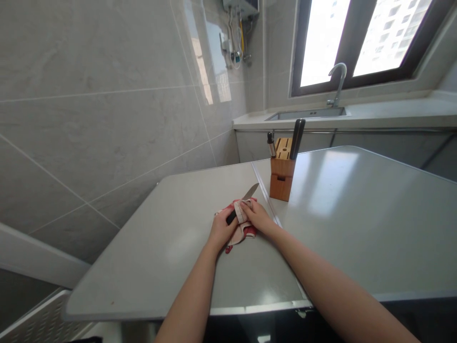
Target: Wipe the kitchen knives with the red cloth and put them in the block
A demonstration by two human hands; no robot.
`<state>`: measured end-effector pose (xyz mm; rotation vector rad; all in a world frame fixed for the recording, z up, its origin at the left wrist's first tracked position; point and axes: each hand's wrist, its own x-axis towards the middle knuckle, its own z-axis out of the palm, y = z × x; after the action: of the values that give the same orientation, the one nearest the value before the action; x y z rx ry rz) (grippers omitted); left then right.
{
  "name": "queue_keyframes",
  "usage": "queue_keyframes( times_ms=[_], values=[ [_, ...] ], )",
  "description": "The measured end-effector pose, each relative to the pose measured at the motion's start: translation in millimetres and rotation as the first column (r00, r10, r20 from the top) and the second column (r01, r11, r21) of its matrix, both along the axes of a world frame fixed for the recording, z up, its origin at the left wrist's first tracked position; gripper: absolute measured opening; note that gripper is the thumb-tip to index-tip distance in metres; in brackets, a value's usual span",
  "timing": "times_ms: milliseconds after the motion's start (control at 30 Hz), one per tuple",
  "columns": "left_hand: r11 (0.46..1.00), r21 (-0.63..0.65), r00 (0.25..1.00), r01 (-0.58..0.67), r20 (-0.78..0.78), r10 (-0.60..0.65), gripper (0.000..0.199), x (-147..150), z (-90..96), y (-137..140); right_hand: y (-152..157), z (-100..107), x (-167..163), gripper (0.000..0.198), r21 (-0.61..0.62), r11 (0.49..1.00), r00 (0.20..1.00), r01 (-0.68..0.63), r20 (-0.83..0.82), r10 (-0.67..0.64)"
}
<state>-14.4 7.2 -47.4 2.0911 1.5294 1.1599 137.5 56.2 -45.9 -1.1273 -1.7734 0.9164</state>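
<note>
A kitchen knife [251, 191] with a black handle lies across my two hands above the table, its blade pointing away and to the right. My left hand [220, 229] is closed around the handle. A red and white cloth [237, 236] is wrapped about the knife near where handle meets blade. My right hand [256, 214] pinches the cloth over the knife, fingers pressed together. Beyond my hands stands a wooden knife block [282, 178], with a black-handled knife [297, 138] on its right and another dark-handled tool [271, 144] on its left.
The pale table [171, 257] has a metal seam running across its middle. At the back, a counter holds a sink [307, 114] with a curved faucet [339, 83] under a window. A tiled wall [117, 119] rises on the left; a white slatted rack [39, 314] sits lower left.
</note>
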Motion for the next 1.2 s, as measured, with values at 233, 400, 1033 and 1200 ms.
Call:
queue_keyframes(
  times_ms=[233,400,1033,1200],
  values=[
    [1.000,0.007,1.000,-0.028,-0.001,0.029,0.030,-0.5,-1.9,0.6,-1.1,-2.3,-1.1,0.034,-0.132,0.991,0.946,-0.033,-0.325,-0.011],
    [1.000,0.017,1.000,0.007,0.016,-0.008,0.030,1.9,1.2,-2.0,-0.6,0.6,1.6,0.040,-0.216,0.976,0.844,-0.037,-0.530,-0.086],
    [1.000,0.005,0.999,-0.015,0.040,0.015,0.024,-1.2,-4.2,-2.6,16.6,-7.6,11.6,0.033,-0.376,0.927,0.616,0.001,-0.729,-0.297],
    [0.991,-0.040,0.989,-0.128,0.068,0.131,0.019,-1.6,-3.9,-2.9,19.9,-8.1,12.5,0.027,-0.423,0.906,0.515,0.007,-0.775,-0.366]
  ],
)
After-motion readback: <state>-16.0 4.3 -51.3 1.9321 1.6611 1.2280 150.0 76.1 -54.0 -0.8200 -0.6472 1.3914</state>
